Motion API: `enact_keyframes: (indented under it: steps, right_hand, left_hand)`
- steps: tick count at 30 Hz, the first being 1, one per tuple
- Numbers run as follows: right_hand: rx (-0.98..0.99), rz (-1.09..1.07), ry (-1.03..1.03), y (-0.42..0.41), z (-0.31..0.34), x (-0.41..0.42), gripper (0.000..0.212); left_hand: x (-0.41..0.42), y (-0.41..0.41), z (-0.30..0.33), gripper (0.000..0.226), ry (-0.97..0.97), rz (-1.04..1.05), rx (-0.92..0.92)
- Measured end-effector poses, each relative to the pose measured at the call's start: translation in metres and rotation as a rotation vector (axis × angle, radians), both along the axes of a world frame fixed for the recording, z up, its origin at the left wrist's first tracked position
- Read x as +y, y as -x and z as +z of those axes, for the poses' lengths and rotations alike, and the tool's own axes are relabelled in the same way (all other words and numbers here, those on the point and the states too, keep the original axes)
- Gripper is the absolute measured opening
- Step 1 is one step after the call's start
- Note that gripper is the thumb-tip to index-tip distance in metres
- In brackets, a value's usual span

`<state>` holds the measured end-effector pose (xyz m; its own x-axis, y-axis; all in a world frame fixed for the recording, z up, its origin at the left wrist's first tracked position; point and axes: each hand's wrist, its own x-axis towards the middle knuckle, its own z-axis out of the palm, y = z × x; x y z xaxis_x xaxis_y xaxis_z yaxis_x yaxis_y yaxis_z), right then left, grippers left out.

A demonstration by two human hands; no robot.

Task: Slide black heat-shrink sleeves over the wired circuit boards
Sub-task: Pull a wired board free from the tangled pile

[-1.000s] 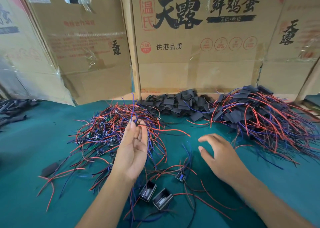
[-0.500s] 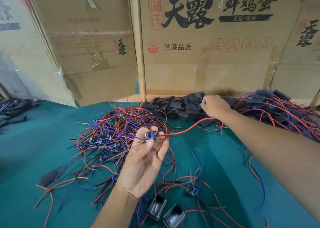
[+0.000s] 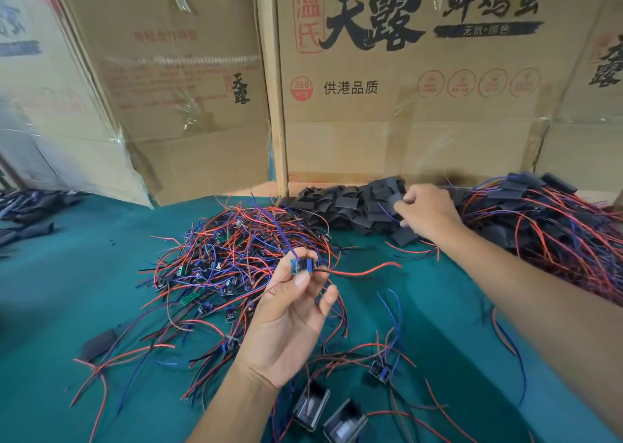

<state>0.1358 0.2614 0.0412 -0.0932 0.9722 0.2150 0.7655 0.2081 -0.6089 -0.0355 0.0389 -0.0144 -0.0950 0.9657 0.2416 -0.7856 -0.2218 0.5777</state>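
Teal-green cloth worktop [image 3: 67,291], smooth, slightly creased toward the right. Behind it, a wall of large brown cardboard boxes: a central box [image 3: 421,105] printed with bold black Chinese characters, a red seal mark and a row of red round icons; a second box [image 3: 188,88] to the left, tilted, with faded red print and torn clear tape; a third box [image 3: 603,88] at the right edge. Leaning at far left, a pale sheet [image 3: 50,122] under glossy plastic film. Soft, even light, faint shadows.
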Motion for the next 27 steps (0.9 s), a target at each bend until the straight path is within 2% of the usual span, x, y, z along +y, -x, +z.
enact_keyframes:
  steps: [2,5,9,11,14,17,20,27]
  right_hand:
    - [0.077,0.08,-0.018,-0.015,0.0,-0.046,0.012]
    - [0.144,0.175,-0.012,-0.041,-0.015,-0.117,0.021]
    - [0.752,0.228,0.325,-0.058,-0.034,-0.178,0.024]
    - [0.922,0.257,0.432,-0.053,-0.041,-0.195,0.026]
    - [0.992,0.409,0.525,-0.035,-0.047,-0.215,0.028]
    - [0.998,0.525,0.521,-0.023,-0.047,-0.225,0.028]
    - [1.011,0.572,0.449,-0.023,-0.047,-0.23,0.027]
    - [1.108,0.663,0.452,-0.021,-0.057,-0.229,0.02]
  left_hand:
    - [-0.001,0.0,0.002,0.039,-0.01,-0.019,-0.037]
    - [-0.003,-0.001,0.006,0.037,-0.044,-0.068,-0.112]
    - [-0.008,-0.006,0.012,0.041,-0.053,-0.101,-0.179]
    - [-0.01,-0.009,0.014,0.045,-0.042,-0.103,-0.212]
    - [-0.014,-0.018,0.016,0.047,-0.054,-0.134,-0.237]
    - [-0.019,-0.029,0.016,0.043,-0.072,-0.204,-0.262]
    - [-0.019,-0.037,0.014,0.048,-0.035,-0.201,-0.234]
    - [-0.017,-0.039,0.008,0.045,-0.018,-0.227,-0.206]
